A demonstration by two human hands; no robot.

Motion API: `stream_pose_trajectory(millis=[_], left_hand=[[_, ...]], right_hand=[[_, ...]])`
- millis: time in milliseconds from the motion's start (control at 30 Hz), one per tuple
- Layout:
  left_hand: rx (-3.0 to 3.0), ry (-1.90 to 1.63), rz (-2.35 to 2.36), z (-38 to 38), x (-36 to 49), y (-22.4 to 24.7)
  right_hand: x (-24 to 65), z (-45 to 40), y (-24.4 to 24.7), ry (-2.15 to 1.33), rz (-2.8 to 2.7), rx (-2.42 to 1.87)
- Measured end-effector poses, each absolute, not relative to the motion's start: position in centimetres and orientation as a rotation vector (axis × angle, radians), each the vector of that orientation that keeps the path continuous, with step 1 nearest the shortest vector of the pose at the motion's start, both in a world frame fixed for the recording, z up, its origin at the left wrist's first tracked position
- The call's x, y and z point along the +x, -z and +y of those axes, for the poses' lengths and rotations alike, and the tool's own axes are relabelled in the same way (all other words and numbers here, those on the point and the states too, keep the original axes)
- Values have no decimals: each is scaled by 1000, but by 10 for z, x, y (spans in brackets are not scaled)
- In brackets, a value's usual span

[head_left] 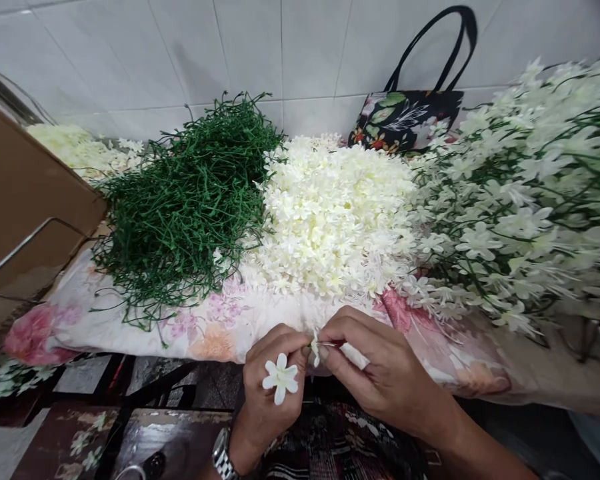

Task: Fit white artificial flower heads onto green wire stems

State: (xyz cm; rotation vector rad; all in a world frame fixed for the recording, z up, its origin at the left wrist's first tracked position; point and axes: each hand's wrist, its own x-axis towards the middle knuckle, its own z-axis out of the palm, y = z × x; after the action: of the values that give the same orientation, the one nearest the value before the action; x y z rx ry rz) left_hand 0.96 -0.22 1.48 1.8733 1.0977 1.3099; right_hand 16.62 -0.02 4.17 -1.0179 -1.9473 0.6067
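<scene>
Now we have a small white flower [315, 348] just over the near edge of the bench [273, 317], held from both sides: our left hand [269, 412] has its grip clamped at the base, our right hand [375, 363] has its grip together on the fine threads. A second flower [281, 378] shows against the left hand. Green stems [190, 200] heap toward the bench's left end, loose blooms [330, 207] beside them, a bag [393, 120] by the back edge.
</scene>
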Motion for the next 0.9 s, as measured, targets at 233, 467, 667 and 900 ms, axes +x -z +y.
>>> stream_pose_trajectory(millis=[233,467,667,900], left_hand=[[1913,-1322,1124,4,17,-7],[1873,-1340,1190,9,19,-7],[1780,-1266,1142,8,13,-17],[1447,-1371,1176,-5,20,-21]], right_hand=[[164,4,-30,-461,-1992,-1032],[158,8,-18,-447,-1983,-1030],[166,11,-31,-543,-1917,-1008],[193,13,-68,-547,-1753,-1077]])
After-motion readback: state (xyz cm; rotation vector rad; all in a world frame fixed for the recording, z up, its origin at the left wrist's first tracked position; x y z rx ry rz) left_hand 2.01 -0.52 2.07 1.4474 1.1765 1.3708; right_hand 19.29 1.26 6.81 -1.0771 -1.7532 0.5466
